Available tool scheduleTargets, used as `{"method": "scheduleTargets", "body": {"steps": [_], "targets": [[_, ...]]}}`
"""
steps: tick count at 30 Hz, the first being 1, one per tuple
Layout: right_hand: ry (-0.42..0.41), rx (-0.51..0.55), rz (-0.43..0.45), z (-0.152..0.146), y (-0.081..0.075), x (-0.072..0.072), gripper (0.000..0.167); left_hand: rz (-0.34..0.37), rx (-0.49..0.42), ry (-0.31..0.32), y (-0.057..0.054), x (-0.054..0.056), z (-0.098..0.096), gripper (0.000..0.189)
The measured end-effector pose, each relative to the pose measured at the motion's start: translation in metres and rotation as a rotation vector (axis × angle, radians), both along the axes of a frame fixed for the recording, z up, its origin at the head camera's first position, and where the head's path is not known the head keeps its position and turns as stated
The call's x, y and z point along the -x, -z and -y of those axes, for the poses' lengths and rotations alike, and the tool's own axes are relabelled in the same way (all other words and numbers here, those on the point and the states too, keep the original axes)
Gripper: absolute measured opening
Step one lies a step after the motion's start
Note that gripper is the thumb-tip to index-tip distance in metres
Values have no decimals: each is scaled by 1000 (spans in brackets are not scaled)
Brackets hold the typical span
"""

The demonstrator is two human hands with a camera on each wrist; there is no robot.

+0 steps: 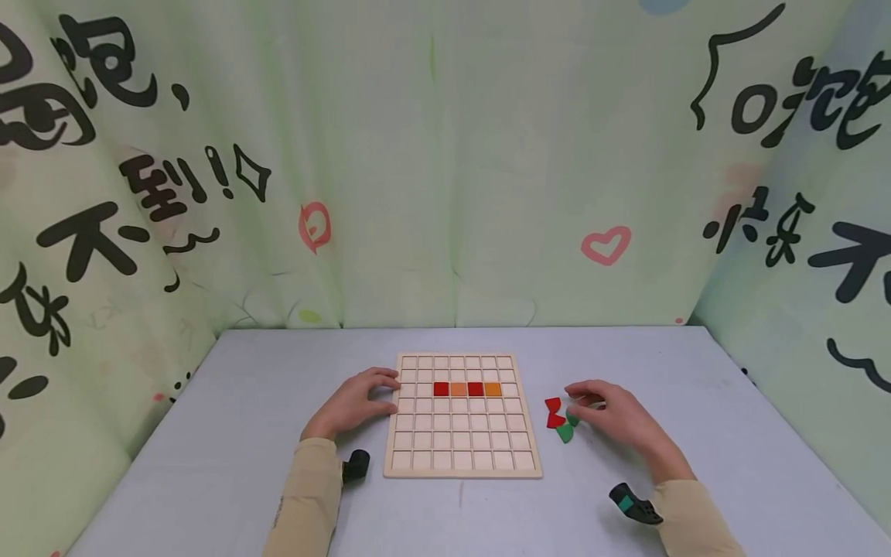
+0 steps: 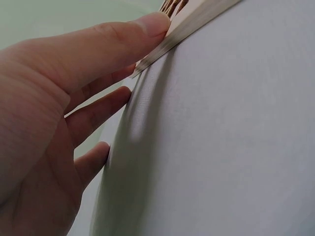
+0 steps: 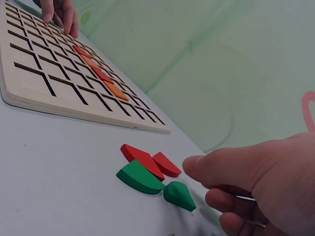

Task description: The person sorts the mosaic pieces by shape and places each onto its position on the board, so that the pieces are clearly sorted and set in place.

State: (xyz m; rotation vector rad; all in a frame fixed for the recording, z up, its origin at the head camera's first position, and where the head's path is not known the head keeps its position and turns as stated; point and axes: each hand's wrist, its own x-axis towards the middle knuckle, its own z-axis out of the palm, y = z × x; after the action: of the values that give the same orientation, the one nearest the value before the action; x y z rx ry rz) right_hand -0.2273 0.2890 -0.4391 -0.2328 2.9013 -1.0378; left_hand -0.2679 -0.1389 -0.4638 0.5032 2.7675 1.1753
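Observation:
A wooden grid board lies on the table, with a row of red and orange square tiles set in its cells. My left hand rests at the board's left edge; its thumb touches the rim and its fingers are spread. To the right of the board lie two red pieces and two green pieces with curved sides, close together. My right hand hovers just right of them, its thumb near the pieces. Nothing is visible in its grasp.
The white table extends around the board. Behind and beside it hangs a pale green curtain printed with dark characters and pink hearts. A black camera mount sits at each wrist, one by the left sleeve and one by the right sleeve.

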Motion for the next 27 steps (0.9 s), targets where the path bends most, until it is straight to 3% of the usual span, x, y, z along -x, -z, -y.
{"method": "scheduleTargets", "body": {"steps": [18, 27], "targets": [[-118, -27, -1, -15, 3, -2, 32, 9, 24, 22, -4, 1, 1, 34], [-129, -29, -19, -12, 4, -3, 30, 4, 17, 40, -5, 0, 2, 34]]}}
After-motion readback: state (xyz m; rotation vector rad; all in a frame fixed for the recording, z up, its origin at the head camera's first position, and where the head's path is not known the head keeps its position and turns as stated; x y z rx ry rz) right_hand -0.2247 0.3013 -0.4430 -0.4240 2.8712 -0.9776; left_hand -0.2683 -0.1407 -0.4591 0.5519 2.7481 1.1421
